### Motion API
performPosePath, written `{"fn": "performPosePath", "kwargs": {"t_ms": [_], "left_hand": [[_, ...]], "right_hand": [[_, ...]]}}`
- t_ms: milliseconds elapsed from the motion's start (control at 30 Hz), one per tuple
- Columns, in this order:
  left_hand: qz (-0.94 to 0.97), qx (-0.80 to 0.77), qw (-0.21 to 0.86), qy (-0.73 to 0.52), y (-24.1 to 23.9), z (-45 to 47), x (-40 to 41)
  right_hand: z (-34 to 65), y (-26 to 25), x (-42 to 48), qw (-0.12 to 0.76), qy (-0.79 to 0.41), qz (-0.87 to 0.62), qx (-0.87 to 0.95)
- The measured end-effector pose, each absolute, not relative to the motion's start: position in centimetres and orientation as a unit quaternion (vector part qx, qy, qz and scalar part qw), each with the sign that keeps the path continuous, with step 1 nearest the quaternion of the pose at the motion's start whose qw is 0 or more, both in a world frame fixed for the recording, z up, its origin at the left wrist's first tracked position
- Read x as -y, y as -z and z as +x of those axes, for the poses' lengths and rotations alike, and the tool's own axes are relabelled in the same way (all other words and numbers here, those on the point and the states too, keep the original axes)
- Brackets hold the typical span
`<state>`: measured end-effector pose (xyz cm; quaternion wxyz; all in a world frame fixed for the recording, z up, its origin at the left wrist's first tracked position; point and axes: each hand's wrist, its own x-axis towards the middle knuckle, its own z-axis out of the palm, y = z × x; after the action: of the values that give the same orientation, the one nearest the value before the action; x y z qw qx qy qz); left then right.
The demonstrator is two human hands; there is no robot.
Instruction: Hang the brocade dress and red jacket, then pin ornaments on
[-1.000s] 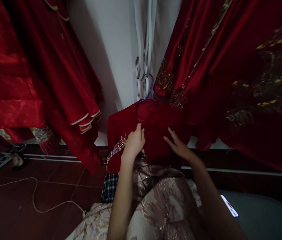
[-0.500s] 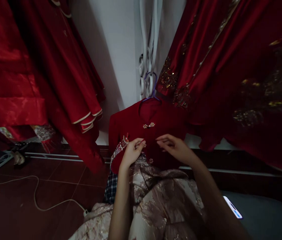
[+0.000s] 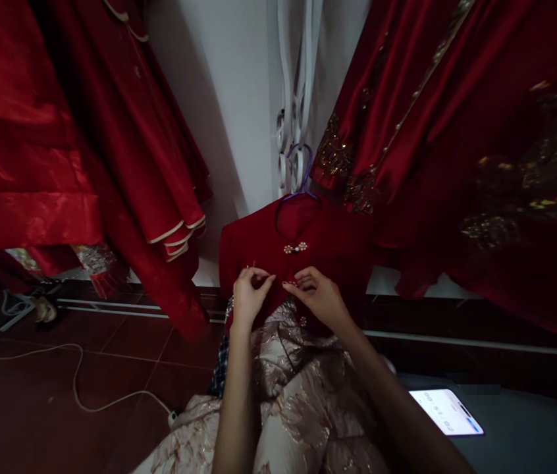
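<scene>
A dark red jacket (image 3: 253,240) hangs on a purple hanger (image 3: 304,172) in front of me. A beaded clasp (image 3: 295,248) joins its front below the neckline. My left hand (image 3: 249,296) is at the jacket's left front, thumb and fingers drawn together; whatever is between them is too small to make out. Close beside it, my right hand (image 3: 320,299) pinches a small beaded button at the middle of the chest. Lower down, another beaded button (image 3: 303,321) shows on the front. A silver bead trim is mostly hidden behind my left hand.
Red garments (image 3: 160,145) hang at the left, and red gowns with gold sequins (image 3: 332,145) at the right. A lit phone (image 3: 449,411) lies on a grey surface (image 3: 520,428). A white cable (image 3: 78,382) crosses the tiled floor. Floral cloth (image 3: 288,415) covers my lap.
My right hand has moved left to the middle of the chest and closed on the beaded button. The left hand has shifted slightly left. More of the phone shows.
</scene>
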<state>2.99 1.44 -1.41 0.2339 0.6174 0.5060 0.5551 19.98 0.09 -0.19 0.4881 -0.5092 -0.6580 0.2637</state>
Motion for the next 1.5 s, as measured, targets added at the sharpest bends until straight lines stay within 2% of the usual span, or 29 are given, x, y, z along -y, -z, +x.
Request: {"fn": "performPosePath", "kwargs": {"t_ms": [67,100,333,800,1167,1500], "left_hand": [[0.581,-0.539,0.163,-0.587,2.5,2.4,-2.2],[0.568,-0.543,0.16,-0.597,3.1,2.2,-2.5],[0.542,-0.459,0.328,-0.623,5.4,1.9,-3.8],[0.478,-0.416,0.433,-0.641,3.4,2.4,-2.9],[0.48,-0.471,0.361,-0.646,3.3,2.6,-2.9],[0.478,-0.449,0.386,-0.649,3.9,2.5,-3.1]], "right_hand": [[20.3,-0.1,-0.1,0.494,-0.263,-0.509,0.654],[20.4,-0.2,0.0,0.494,-0.264,-0.509,0.654],[20.1,-0.8,0.4,0.485,-0.315,-0.48,0.659],[16.6,0.3,-4.2,0.528,-0.294,-0.455,0.654],[15.5,0.6,-3.7,0.529,-0.234,-0.458,0.675],[15.0,1.2,-3.7,0.534,-0.197,-0.461,0.681]]}}
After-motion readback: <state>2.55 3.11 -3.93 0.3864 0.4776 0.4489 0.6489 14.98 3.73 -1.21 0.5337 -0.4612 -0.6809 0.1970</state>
